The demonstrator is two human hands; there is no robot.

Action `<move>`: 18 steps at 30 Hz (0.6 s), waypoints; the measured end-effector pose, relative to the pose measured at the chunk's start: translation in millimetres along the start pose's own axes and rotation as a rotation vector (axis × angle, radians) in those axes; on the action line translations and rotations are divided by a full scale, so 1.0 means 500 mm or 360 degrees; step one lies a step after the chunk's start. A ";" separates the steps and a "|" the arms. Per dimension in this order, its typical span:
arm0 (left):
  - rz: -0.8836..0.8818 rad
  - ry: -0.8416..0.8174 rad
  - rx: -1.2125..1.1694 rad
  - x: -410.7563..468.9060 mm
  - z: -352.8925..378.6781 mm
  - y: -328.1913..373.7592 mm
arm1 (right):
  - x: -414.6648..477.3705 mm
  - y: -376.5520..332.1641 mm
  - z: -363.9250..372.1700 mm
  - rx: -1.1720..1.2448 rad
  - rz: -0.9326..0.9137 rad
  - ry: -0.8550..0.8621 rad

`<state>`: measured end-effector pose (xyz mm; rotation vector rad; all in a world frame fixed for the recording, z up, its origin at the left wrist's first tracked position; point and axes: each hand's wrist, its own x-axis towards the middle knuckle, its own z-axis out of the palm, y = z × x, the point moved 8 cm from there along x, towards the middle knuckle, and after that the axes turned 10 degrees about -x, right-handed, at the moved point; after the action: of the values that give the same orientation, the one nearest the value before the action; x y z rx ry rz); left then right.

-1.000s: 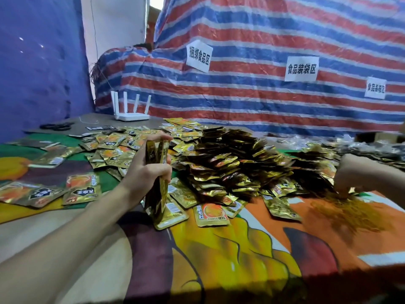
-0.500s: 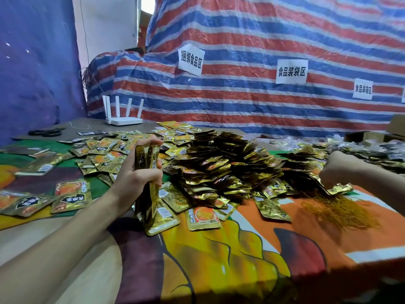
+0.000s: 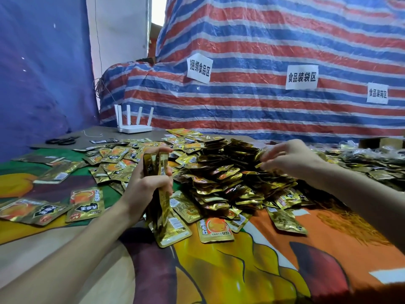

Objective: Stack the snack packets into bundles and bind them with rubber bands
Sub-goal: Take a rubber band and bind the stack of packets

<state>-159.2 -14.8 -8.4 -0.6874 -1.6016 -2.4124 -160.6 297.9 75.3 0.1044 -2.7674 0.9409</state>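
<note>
Striped red, white and blue tarpaulin [image 3: 263, 51] hangs behind the worktop [image 3: 241, 270], with white paper signs [image 3: 302, 77] stuck on it and a blue sheet [image 3: 39, 73] on the left wall. A bright printed cloth covers the worktop. At its far left edge stand a white router [image 3: 133, 128] and, nearer the wall, black scissors [image 3: 62, 140].

Gold snack packets [image 3: 230, 178] lie heaped in a big pile at the middle of the worktop. More are scattered flat to the left and right of it.

The left hand [image 3: 145, 183] holds a stack [image 3: 163, 216] of packets upright on its lower edge, just in front of the pile. Its fingers are clamped round the middle of the stack, and the packets' tops stick out above them.

The right hand [image 3: 291, 157] reaches over the top of the pile. Its fingers [image 3: 270, 155] are blurred, so I cannot tell whether they grip a packet.

Thin orange rubber bands [image 3: 350, 224] lie in a loose heap on the cloth under the right forearm, beside the pile.
</note>
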 end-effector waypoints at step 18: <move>-0.0401 0.0412 -0.0013 -0.014 -0.060 -0.009 | -0.004 -0.244 0.327 0.0756 -0.0705 0.0465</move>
<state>-163.3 -40.8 -25.0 -0.1694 -1.6535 -2.5511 -171.5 101.3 21.1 0.5759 -2.0845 1.3290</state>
